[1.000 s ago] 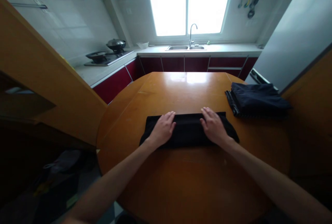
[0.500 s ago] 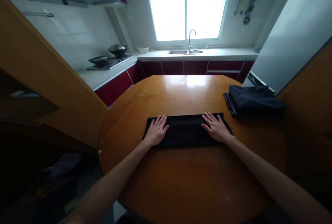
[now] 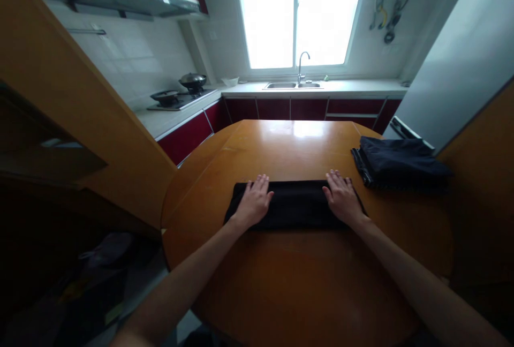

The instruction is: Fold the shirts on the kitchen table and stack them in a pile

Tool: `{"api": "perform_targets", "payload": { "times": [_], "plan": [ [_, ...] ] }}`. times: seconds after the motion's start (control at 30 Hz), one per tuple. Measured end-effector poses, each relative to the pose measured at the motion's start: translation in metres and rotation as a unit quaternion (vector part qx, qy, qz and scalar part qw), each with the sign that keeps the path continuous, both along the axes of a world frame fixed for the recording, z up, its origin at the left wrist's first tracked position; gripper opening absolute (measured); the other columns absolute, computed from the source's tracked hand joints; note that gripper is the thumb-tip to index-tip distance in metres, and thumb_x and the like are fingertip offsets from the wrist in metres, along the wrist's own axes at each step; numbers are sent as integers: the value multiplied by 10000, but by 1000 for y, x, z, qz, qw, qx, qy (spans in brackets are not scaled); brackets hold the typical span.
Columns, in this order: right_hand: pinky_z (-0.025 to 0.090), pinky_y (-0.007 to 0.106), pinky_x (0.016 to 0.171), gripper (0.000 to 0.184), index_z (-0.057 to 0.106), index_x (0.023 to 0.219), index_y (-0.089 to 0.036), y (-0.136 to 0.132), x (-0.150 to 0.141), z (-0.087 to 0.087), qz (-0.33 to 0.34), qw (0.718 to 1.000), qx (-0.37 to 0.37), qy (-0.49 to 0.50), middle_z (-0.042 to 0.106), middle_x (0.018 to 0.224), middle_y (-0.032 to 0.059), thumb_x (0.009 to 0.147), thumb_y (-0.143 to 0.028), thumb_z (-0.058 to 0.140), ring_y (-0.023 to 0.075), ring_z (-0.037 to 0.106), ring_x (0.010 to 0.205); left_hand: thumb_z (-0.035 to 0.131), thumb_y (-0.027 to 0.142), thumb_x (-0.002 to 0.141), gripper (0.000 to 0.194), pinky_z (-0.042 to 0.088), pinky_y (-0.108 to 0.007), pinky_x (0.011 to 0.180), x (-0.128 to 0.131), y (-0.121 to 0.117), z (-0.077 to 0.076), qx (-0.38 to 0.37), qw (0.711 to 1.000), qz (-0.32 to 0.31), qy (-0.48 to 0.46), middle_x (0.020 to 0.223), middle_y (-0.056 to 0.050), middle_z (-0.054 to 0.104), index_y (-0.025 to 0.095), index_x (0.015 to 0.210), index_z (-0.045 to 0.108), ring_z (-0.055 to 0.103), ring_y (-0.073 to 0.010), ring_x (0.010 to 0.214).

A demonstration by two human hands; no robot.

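A folded black cloth garment point(image 3: 299, 205) lies flat as a long rectangle on the wooden table point(image 3: 297, 277). My left hand point(image 3: 255, 200) rests palm down on its left part, fingers stretched toward the far edge. On the right part lies my right hand point(image 3: 342, 197), also flat, its fingertips reaching slightly past the far edge. Neither hand grips the cloth. Which kind of garment it is cannot be made out.
A stack of folded dark clothes point(image 3: 401, 162) sits at the table's right side. Beyond the table runs a counter with a sink point(image 3: 281, 85) and faucet point(image 3: 300, 66). Pans point(image 3: 193, 80) stand on the stove at left. A fridge point(image 3: 437, 68) rises at right.
Both hands have slid slightly forward on the garment, fingers now more closely together. The whole view has shifted a little; the garment keeps its place on the table.
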State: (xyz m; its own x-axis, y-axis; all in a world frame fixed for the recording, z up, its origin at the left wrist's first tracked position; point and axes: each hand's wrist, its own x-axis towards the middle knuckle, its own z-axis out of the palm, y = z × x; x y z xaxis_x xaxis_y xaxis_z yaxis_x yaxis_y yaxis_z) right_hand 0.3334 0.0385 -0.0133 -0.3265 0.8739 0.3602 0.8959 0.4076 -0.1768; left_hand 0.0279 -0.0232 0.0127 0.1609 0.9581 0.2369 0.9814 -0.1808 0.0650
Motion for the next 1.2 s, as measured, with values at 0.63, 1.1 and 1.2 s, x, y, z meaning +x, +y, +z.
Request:
{"api": "perform_targets", "payload": {
  "times": [0.63, 1.1, 1.2],
  "plan": [
    [172, 515, 1212, 549, 498, 1458, -196, 13, -14, -17, 47, 994, -95, 3, 355, 1599, 102, 1035, -470, 278, 250, 239, 1506, 241, 528, 1039, 589, 168, -513, 1215, -4, 36, -17, -133, 991, 0, -31, 1632, -51, 288, 254, 1545, 364, 227, -286, 1509],
    [534, 293, 797, 486, 762, 972, -151, 113, 67, 46, 83, 934, -345, 38, 744, 1006, 105, 630, -486, 845, 257, 685, 925, 781, 598, 544, 503, 464, -276, 675, -125, 83, 34, -319, 936, 34, -142, 806, -27, 694, 183, 809, 678, 625, -233, 779],
    [534, 274, 686, 477, 774, 864, -155, 120, 65, 56, 85, 913, -396, 39, 750, 860, 73, 562, -512, 867, 230, 689, 801, 812, 569, 479, 462, 431, -268, 618, -123, 92, 43, -381, 913, 27, -144, 679, 9, 655, 189, 687, 652, 593, -210, 703]
  ]
}}
